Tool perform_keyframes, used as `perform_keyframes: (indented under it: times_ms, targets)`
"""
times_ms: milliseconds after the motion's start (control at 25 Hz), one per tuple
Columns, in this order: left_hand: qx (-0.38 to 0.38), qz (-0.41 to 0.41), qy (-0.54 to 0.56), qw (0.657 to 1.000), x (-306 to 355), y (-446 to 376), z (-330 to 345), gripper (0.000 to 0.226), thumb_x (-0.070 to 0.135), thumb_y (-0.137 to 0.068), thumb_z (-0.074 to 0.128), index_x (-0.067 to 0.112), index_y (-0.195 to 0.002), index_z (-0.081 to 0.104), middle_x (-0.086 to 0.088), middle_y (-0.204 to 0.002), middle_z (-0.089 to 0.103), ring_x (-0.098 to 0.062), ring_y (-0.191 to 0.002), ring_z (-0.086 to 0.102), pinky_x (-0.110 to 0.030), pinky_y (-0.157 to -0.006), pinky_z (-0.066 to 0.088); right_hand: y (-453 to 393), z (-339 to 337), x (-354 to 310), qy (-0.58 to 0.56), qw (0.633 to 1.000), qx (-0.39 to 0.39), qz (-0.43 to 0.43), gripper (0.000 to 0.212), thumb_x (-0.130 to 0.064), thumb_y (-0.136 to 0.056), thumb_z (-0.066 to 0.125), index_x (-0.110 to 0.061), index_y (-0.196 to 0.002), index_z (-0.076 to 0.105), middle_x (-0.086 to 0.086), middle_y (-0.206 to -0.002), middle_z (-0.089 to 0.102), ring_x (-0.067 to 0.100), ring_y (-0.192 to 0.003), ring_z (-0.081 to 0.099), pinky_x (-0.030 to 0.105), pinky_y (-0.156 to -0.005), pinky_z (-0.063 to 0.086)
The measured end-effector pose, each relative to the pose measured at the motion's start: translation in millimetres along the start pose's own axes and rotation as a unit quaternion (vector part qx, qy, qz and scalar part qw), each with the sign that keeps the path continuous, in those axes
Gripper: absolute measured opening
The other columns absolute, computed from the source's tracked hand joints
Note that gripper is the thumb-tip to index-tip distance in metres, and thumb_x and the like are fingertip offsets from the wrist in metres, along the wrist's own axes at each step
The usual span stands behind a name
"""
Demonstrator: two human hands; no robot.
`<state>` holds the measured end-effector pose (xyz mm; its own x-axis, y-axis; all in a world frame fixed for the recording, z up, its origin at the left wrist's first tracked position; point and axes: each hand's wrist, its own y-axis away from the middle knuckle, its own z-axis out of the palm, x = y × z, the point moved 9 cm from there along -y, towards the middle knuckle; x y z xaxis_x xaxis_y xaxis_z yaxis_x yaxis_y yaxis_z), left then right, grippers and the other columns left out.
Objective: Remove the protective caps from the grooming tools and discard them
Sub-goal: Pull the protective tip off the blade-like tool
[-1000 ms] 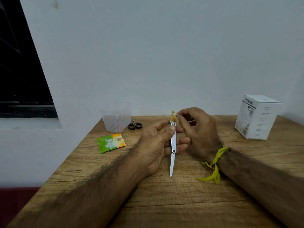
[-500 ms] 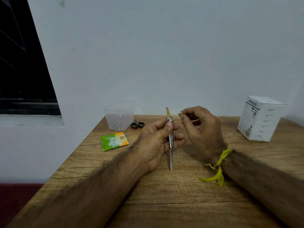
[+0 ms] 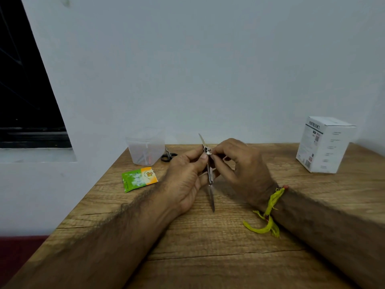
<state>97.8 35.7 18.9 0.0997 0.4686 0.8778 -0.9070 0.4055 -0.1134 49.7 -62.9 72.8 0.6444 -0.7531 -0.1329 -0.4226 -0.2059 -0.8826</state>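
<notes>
While the metal grooming tool [image 3: 210,174] is gripped upright by the left hand [image 3: 188,176] above the worktop [image 3: 208,247], its pivot is pinched by the right hand [image 3: 239,163] fingertips, just beside the left thumb.

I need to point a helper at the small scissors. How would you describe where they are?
Look along the wooden table's far edge by the wall, left of the hands. Beside the clear plastic container, on its right, lie small black-handled scissors. They are the only dark, looped-handle thing there; the green-and-orange sachet lies nearer.
</notes>
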Motion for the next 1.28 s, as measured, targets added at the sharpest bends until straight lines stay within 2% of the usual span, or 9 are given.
perform_keyframes:
  times_ms: [200,480,760,880,1080,1280]
  targets:
    - [0.029,0.006,0.031,0.999,0,-4,-9,0.027,-0.007,-0.097,0.05,-0.007,-0.119,0.064,-0.02,-0.107,0.072,-0.023,-0.094,0.072,-0.039,-0.081,0.062,-1,2,1,0.001,1.0,-0.007,0.003,0.011,-0.015,-0.093,0.061,-0.008,-0.094,0.069,0.002,-0.089,0.065,0.021,-0.08,0.063,0.045,-0.066,0.054]
    - [0.061,-0.001,0.07,0.996,2,-1,-15,0.03,-0.01,-0.092,0.055,-0.004,-0.121,0.061,-0.011,-0.083,0.076,-0.019,-0.069,0.075,-0.038,-0.066,0.064,0,0,4,0.02,1.0,-0.016,0.003,0.009,-0.015,-0.091,0.064,-0.01,-0.094,0.072,0.0,-0.088,0.067,0.021,-0.08,0.061,0.044,-0.066,0.052]
    - [0.058,-0.009,0.067,0.996,2,-2,-18,0.038,-0.007,-0.091,0.059,0.002,-0.128,0.062,-0.009,-0.093,0.075,-0.018,-0.078,0.074,-0.045,-0.074,0.062,0,-4,-3,0.021,1.0,0.01,-0.007,0.006,-0.011,-0.089,0.068,-0.007,-0.091,0.073,0.002,-0.088,0.067,0.022,-0.081,0.06,0.042,-0.07,0.05]
    - [0.055,-0.011,0.064,0.996,2,-3,-19,0.036,-0.005,-0.091,0.06,0.002,-0.127,0.063,-0.009,-0.097,0.075,-0.018,-0.081,0.074,-0.041,-0.069,0.064,-1,-6,-3,0.016,1.0,0.025,-0.005,0.008,-0.012,-0.088,0.07,-0.007,-0.092,0.074,0.003,-0.09,0.065,0.021,-0.082,0.06,0.041,-0.07,0.05]
    - [0.058,-0.015,0.041,0.997,3,-2,-18,0.034,0.001,-0.089,0.064,-0.001,-0.123,0.064,-0.008,-0.094,0.074,-0.015,-0.074,0.073,-0.031,-0.054,0.061,0,-10,-6,0.043,0.998,0.036,-0.019,0.01,-0.014,-0.089,0.07,-0.008,-0.094,0.076,0.003,-0.089,0.066,0.023,-0.082,0.06,0.042,-0.071,0.05]
    - [0.069,-0.007,0.025,0.997,3,-4,-21,0.024,0.0,-0.09,0.063,0.003,-0.114,0.067,-0.007,-0.091,0.075,-0.015,-0.073,0.074,-0.034,-0.057,0.062,-1,-8,-7,0.043,0.998,0.03,-0.018,0.01,-0.016,-0.089,0.068,-0.009,-0.093,0.075,0.003,-0.088,0.065,0.024,-0.081,0.059,0.041,-0.071,0.05]
